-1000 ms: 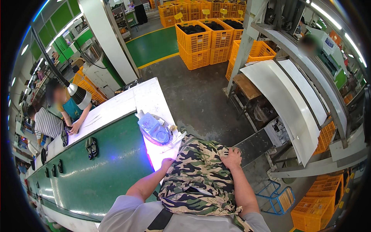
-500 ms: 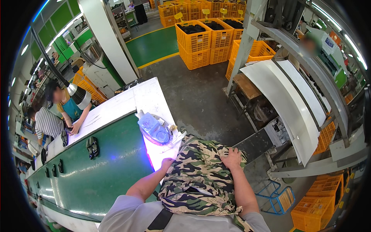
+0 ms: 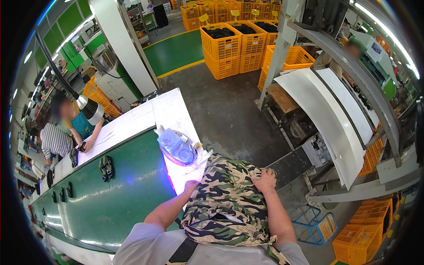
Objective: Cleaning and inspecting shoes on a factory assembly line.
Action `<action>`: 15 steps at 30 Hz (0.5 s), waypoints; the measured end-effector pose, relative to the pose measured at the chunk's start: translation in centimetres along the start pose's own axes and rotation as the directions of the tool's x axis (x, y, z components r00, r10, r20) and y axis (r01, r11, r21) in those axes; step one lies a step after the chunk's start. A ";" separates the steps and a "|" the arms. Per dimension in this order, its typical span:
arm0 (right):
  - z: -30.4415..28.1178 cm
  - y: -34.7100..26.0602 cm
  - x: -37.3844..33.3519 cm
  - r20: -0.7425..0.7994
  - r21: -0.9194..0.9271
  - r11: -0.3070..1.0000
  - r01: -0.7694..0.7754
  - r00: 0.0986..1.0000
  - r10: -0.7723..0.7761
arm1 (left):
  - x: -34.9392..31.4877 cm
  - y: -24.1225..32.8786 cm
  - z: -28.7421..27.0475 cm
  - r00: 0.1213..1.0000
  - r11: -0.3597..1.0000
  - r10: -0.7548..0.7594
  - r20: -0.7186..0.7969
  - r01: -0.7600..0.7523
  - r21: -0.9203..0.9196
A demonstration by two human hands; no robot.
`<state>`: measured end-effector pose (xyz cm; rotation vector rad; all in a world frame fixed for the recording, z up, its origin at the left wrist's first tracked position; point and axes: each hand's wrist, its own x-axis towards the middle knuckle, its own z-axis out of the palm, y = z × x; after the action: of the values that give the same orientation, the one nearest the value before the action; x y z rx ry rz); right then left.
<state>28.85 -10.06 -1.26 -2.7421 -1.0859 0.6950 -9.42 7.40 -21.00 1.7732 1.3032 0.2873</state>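
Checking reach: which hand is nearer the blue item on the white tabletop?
Left. The left hand is at the left edge of the camouflage cloth, below the blue item in the picture; the right hand is farther, on the cloth's right side.

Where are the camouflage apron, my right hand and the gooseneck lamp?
Camouflage apron (image 3: 229,198): head view, on the patterned cloth between the forearms.
Right hand (image 3: 264,180): head view, on the back of the hand.
Gooseneck lamp (image 3: 91,111): head view, on its silver-and-black head.
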 end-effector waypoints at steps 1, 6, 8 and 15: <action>0.0 0.2 0.0 0.008 0.004 1.000 -0.009 1.000 0.009 | -0.1 0.4 0.1 1.000 0.998 -0.025 0.012 0.025 -0.053; 0.0 0.0 0.0 -0.009 -0.015 1.000 -0.021 1.000 0.021 | 0.0 0.3 0.0 0.999 0.997 -0.051 0.014 0.052 -0.061; 0.1 -0.3 0.1 -0.006 -0.005 1.000 -0.009 1.000 0.009 | 0.1 -0.6 -0.1 0.999 0.999 -0.033 -0.009 0.033 -0.032; -0.1 0.1 -0.1 0.012 0.001 1.000 -0.015 1.000 0.015 | -0.5 1.3 -0.2 1.000 0.999 -0.022 0.009 0.023 -0.034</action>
<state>28.91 -10.15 -1.13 -2.7515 -1.0674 0.7148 -8.90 7.04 -19.76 1.7287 1.3043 0.2870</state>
